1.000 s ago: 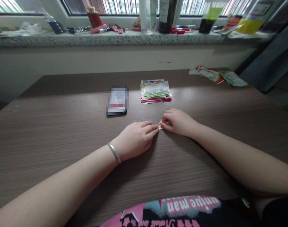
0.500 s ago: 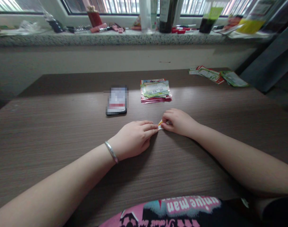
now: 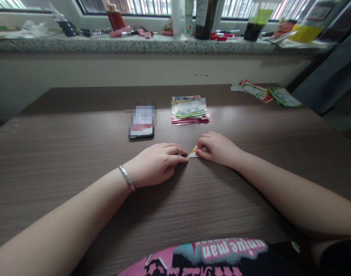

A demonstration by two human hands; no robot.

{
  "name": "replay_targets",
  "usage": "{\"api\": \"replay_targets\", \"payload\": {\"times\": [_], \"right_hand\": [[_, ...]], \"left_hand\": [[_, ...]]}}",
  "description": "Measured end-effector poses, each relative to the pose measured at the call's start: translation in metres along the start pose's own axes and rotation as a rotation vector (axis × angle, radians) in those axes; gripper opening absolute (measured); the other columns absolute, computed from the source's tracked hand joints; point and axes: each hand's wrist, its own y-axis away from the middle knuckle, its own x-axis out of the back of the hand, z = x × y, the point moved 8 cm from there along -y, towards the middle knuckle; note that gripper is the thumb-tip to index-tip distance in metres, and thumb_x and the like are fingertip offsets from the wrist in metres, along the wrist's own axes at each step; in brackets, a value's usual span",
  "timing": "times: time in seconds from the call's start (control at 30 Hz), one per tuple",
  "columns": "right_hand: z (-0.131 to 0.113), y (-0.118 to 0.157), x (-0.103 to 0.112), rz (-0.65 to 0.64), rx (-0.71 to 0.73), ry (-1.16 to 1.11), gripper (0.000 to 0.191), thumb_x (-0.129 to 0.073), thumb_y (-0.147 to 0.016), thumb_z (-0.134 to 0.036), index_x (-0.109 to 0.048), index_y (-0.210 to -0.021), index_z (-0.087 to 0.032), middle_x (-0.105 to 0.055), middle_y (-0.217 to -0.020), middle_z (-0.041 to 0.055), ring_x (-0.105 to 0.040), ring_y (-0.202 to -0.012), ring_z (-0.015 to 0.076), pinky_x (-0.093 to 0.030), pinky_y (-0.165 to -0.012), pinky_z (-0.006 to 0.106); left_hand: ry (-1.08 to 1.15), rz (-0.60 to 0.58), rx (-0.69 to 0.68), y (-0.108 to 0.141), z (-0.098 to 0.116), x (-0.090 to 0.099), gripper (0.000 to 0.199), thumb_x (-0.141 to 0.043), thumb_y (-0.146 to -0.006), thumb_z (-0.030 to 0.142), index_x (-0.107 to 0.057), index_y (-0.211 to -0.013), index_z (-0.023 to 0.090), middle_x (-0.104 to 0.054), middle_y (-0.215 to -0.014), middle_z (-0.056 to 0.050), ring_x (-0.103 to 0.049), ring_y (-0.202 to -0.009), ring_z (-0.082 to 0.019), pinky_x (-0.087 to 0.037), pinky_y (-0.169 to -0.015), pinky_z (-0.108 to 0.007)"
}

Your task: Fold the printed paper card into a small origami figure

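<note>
A small folded piece of paper [image 3: 193, 152], white with yellow and red print and pointed at its left end, lies on the brown table [image 3: 77, 168]. My right hand [image 3: 217, 147] pinches its right part, and the fingers hide much of it. My left hand [image 3: 159, 163], a silver bangle at the wrist, rests palm down with fingers stretched out. Its fingertips are at or just beside the paper's left tip; whether they touch it I cannot tell.
Beyond my hands lies a stack of printed paper packets [image 3: 190, 110], with a phone [image 3: 142, 122] to its left. More packets [image 3: 257, 92] are spread at the far right corner. Bottles [image 3: 205, 19] and pens crowd the stone windowsill [image 3: 135, 45].
My left hand has slid a little to the left, its fingers slightly more spread, so more of the paper's pointed left end shows. My right hand has stayed in place.
</note>
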Motion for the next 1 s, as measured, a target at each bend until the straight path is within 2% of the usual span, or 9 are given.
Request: {"api": "replay_targets", "payload": {"times": [0.2,0.3,0.37,0.43,0.67,1.0], "right_hand": [[-0.001,0.002,-0.001,0.006,0.000,0.016,0.019,-0.055,-0.086,-0.034,-0.058,-0.075,-0.019,-0.061,-0.076,0.0034,-0.051,-0.076,0.0172,-0.034,-0.069,0.028],[-0.002,0.002,0.000,0.011,0.010,0.026,0.018,-0.055,-0.086,-0.032,-0.058,-0.075,-0.018,-0.061,-0.076,0.0036,-0.051,-0.076,0.0172,-0.035,-0.069,0.028],[-0.005,0.001,0.001,0.013,0.026,0.029,0.018,-0.054,-0.087,-0.032,-0.058,-0.076,-0.018,-0.061,-0.078,0.0040,-0.051,-0.077,0.0175,-0.035,-0.070,0.028],[-0.007,0.000,0.002,0.023,0.045,0.037,0.020,-0.052,-0.089,-0.032,-0.058,-0.077,-0.018,-0.061,-0.080,0.0047,-0.050,-0.080,0.0181,-0.035,-0.072,0.029],[-0.005,-0.006,0.006,0.105,0.056,-0.013,0.018,-0.057,-0.088,-0.034,-0.060,-0.081,-0.018,-0.060,-0.088,0.0054,-0.050,-0.085,0.0190,-0.037,-0.078,0.031],[0.003,-0.007,0.004,0.120,0.019,-0.094,0.015,-0.059,-0.086,-0.033,-0.062,-0.080,-0.019,-0.061,-0.093,0.0060,-0.052,-0.093,0.0204,-0.040,-0.084,0.033]], "left_hand": [[0.077,0.043,-0.003,0.002,-0.007,-0.002,0.033,-0.046,-0.083,0.009,-0.065,-0.108,0.021,-0.064,-0.120,-0.003,-0.056,-0.117,-0.018,-0.045,-0.103,-0.035],[0.036,0.066,0.001,0.001,-0.007,-0.003,0.038,-0.046,-0.085,0.012,-0.059,-0.120,0.020,-0.060,-0.127,-0.005,-0.055,-0.117,-0.019,-0.046,-0.102,-0.036],[-0.003,0.050,-0.027,0.000,-0.003,-0.006,0.047,-0.049,-0.085,0.015,-0.051,-0.132,0.021,-0.054,-0.136,-0.006,-0.052,-0.122,-0.021,-0.043,-0.105,-0.039],[-0.033,0.023,-0.047,-0.001,0.000,-0.009,0.049,-0.049,-0.087,0.019,-0.047,-0.136,0.022,-0.053,-0.138,-0.005,-0.048,-0.126,-0.022,-0.040,-0.107,-0.042],[-0.071,0.040,-0.009,-0.002,0.004,-0.005,0.041,-0.054,-0.087,0.026,-0.056,-0.127,0.020,-0.059,-0.128,-0.009,-0.051,-0.123,-0.023,-0.043,-0.105,-0.041],[-0.093,0.000,0.016,-0.003,0.007,-0.009,0.039,-0.048,-0.090,0.026,-0.055,-0.127,0.016,-0.057,-0.132,-0.008,-0.052,-0.120,-0.023,-0.043,-0.105,-0.039]]}}
